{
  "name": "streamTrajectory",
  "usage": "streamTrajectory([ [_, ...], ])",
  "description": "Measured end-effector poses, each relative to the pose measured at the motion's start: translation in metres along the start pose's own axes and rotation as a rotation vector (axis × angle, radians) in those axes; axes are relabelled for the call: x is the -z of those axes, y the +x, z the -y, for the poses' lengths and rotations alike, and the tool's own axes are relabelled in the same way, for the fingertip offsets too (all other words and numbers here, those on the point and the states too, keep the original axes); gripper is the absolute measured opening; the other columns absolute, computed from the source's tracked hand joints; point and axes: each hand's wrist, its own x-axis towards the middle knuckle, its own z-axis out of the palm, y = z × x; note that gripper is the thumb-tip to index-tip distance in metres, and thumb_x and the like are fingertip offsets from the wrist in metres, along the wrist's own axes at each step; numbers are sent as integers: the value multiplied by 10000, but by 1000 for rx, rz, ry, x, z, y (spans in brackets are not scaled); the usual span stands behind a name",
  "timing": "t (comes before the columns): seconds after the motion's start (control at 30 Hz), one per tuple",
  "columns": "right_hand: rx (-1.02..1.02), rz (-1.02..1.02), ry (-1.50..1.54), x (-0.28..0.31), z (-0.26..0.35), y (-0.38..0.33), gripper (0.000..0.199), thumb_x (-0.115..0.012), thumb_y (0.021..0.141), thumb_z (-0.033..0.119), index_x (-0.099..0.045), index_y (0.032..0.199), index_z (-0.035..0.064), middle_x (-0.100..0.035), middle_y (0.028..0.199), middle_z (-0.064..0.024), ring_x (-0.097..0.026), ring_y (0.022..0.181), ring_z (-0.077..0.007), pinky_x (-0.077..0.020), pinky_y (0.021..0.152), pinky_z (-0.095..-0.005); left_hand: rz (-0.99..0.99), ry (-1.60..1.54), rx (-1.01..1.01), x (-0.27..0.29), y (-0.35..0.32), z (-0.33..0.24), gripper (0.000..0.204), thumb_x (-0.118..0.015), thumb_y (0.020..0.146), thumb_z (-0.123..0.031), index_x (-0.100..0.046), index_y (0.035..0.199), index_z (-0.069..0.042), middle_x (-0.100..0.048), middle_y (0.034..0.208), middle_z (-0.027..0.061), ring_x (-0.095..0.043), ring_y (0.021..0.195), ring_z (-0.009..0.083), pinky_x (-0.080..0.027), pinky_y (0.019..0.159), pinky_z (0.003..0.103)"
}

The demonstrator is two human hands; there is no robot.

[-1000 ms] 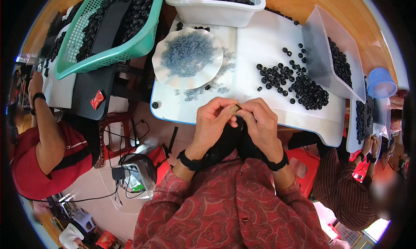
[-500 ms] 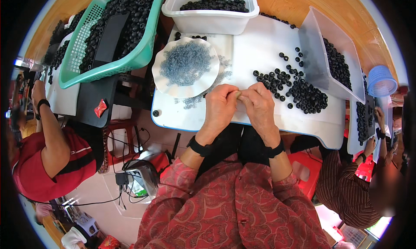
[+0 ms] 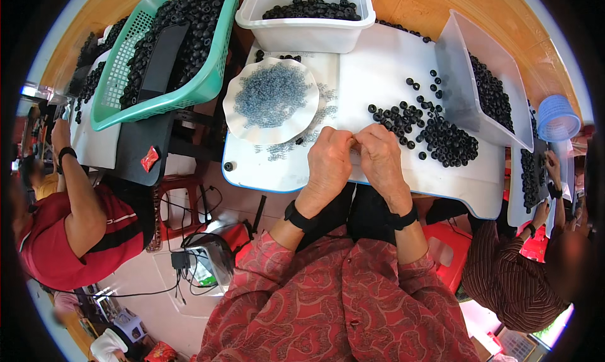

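My left hand (image 3: 329, 160) and my right hand (image 3: 380, 160) meet above the near edge of the white board (image 3: 277, 176). Fingertips of both are pinched together, and whatever lies between them is hidden. To the left is a wavy-rimmed white plate (image 3: 252, 132) heaped with tiny grey-blue coil-like pieces (image 3: 272, 94). More of these pieces lie scattered beside the plate, near my left hand. Beyond my right hand spreads a pile of small black ring-shaped parts (image 3: 449, 139), with looser ones toward the back. One single black part (image 3: 227, 166) sits at the board's left corner.
A white tub (image 3: 309, 35) of black parts stands behind the plate. A translucent bin (image 3: 465, 94) lies tipped on its side at right, with a blue basket (image 3: 558, 118) beyond. At left, a green basket (image 3: 157, 109) holds black parts and a dark tray. Co-workers sit on both sides.
My hands stay joined at the fingertips and have shifted slightly right, with the fingers a little differently bent. The view has moved slightly; the piles look the same.
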Motion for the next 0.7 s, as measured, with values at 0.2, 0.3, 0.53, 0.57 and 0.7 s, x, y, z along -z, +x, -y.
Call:
streamTrajectory([
  [0.2, -49, -17, 43, -1, -1, -3, 159, -652, 703, -77, -684, 815, 32, -587, 795, -86, -583, 779, -290, -429, 692, -384, -4, 113, -108, -3, -3, -4, 136, -660, 821, 7, -646, 949, -36, -572, 826, 143, -609, 699, 352, -507, 608, 421],
  [0.3, -18, -34, 38, 3, 5, -3, 199, -662, 702, -142, -668, 848, -7, -601, 807, -125, -620, 687, -291, -498, 602, -359, -2, 149, -128, -2, -3, -5, 130, -653, 818, 17, -640, 938, -29, -567, 826, 143, -611, 711, 349, -509, 603, 417],
  [0.53, -21, -241, 65, 11, 34, -1, 217, -654, 828, -67, -685, 1034, -8, -629, 980, -145, -634, 829, -267, -524, 731, -327, 99, 156, -202, 5, -5, -7, 177, -668, 767, 16, -603, 931, 4, -535, 854, 158, -600, 770, 356, -517, 623, 428],
  [0.57, 82, -257, 126, 9, 39, 2, 209, -651, 841, -51, -683, 1043, -12, -638, 1012, -144, -637, 870, -273, -524, 765, -334, 136, 123, -201, 6, -5, -7, 192, -679, 729, 11, -581, 893, -2, -511, 866, 160, -585, 788, 360, -516, 634, 438],
  [0.7, 113, -188, 334, -1, 45, 11, 221, -612, 865, -4, -677, 1076, -1, -646, 1076, -143, -598, 981, -319, -467, 878, -374, 52, 10, -215, 2, -3, -9, 230, -683, 795, -55, -582, 987, 18, -569, 931, 190, -616, 831, 382, -529, 657, 428],
])
